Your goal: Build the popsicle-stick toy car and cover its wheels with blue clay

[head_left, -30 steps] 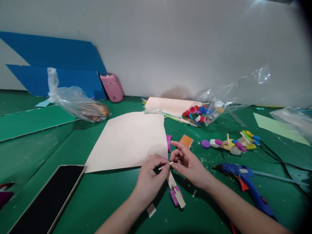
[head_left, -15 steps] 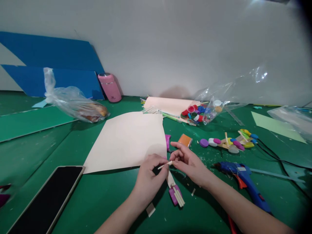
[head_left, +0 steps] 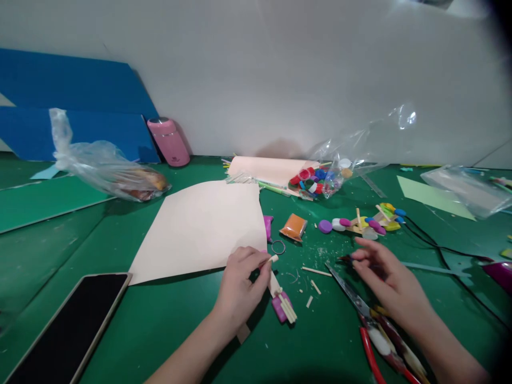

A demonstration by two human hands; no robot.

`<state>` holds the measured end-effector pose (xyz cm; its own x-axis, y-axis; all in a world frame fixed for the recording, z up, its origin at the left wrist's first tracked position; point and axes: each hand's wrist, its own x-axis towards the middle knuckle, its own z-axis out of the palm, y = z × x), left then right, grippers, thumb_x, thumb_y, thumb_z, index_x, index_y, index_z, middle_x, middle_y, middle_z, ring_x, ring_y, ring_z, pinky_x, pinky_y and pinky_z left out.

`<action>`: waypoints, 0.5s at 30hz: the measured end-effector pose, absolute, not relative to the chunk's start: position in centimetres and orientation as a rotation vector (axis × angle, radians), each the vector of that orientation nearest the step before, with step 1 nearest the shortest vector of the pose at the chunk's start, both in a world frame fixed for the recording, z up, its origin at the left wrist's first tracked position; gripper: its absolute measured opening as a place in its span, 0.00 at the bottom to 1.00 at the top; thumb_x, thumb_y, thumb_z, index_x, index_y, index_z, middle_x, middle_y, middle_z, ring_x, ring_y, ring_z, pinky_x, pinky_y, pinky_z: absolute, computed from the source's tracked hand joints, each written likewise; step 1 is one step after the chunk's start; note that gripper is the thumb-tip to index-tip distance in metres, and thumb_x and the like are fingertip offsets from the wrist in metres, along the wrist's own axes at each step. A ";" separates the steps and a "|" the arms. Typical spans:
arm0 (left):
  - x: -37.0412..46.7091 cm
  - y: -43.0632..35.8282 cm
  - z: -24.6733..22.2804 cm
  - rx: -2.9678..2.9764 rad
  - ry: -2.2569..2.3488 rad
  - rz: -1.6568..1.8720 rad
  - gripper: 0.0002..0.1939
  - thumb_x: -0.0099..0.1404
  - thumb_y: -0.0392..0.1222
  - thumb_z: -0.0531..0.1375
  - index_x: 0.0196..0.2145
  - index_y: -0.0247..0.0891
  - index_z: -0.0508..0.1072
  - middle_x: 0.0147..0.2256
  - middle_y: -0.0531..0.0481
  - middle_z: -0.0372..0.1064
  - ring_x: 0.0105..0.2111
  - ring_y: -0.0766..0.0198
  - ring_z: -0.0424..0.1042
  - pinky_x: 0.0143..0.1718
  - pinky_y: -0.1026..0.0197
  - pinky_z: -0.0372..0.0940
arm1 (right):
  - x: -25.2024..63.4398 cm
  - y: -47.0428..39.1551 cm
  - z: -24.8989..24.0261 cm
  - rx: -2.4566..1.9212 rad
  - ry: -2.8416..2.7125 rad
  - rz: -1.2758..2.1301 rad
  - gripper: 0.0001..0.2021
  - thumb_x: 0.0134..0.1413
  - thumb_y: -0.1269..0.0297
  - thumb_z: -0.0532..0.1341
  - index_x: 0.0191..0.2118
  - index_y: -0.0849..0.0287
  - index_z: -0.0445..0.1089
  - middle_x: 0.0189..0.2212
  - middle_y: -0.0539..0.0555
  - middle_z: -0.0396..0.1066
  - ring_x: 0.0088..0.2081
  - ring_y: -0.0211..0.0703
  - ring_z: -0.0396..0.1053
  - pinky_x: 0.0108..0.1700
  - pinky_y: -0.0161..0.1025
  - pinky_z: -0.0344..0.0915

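My left hand is closed, pinching a short pale wooden stick between thumb and forefinger near the paper's right edge. To the right, my right hand curls its fingers around the glue gun; only its dark tip shows, the body hidden behind hand and forearm. Just below my left fingertips lies a strip with a purple block and a bundle of short sticks. Scissors lie beside my right hand, and a loose stick and offcuts rest between the hands.
A large cream sheet lies left of centre, a phone in front of it. Behind are a pink flask, a bagged food item, and bottle caps in clear plastic. An orange packet and a caps-and-sticks model sit farther right.
My right hand has left the small stick and moved right to the glue gun. My left hand keeps its pinch on the stick. The scissors and loose stick have come into sight.
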<state>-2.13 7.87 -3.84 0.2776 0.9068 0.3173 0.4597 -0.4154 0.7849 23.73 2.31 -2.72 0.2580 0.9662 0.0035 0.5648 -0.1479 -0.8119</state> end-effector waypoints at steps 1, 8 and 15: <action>-2.1 7.9 -3.9 1.989 1.220 1.041 0.08 0.58 0.35 0.55 0.32 0.36 0.74 0.27 0.46 0.69 0.29 0.61 0.66 0.33 0.57 0.63 | 25.0 1.4 -3.0 -1.916 -1.361 0.604 0.20 0.51 0.57 0.55 0.50 0.54 0.57 0.37 0.54 0.65 0.35 0.42 0.64 0.37 0.39 0.63; -1.7 7.8 -4.2 1.940 1.172 1.059 0.10 0.58 0.35 0.54 0.34 0.35 0.74 0.28 0.46 0.67 0.30 0.61 0.66 0.32 0.58 0.62 | 30.2 -3.2 -5.5 -2.326 -1.387 0.281 0.24 0.47 0.50 0.53 0.48 0.59 0.60 0.40 0.59 0.66 0.37 0.50 0.67 0.28 0.39 0.64; -1.7 7.4 -4.0 1.807 1.185 1.083 0.08 0.57 0.35 0.54 0.32 0.38 0.73 0.27 0.49 0.66 0.28 0.64 0.65 0.31 0.61 0.61 | 30.7 -2.7 -6.1 -2.493 -1.518 0.310 0.21 0.44 0.56 0.53 0.44 0.62 0.64 0.36 0.59 0.70 0.33 0.50 0.69 0.35 0.44 0.65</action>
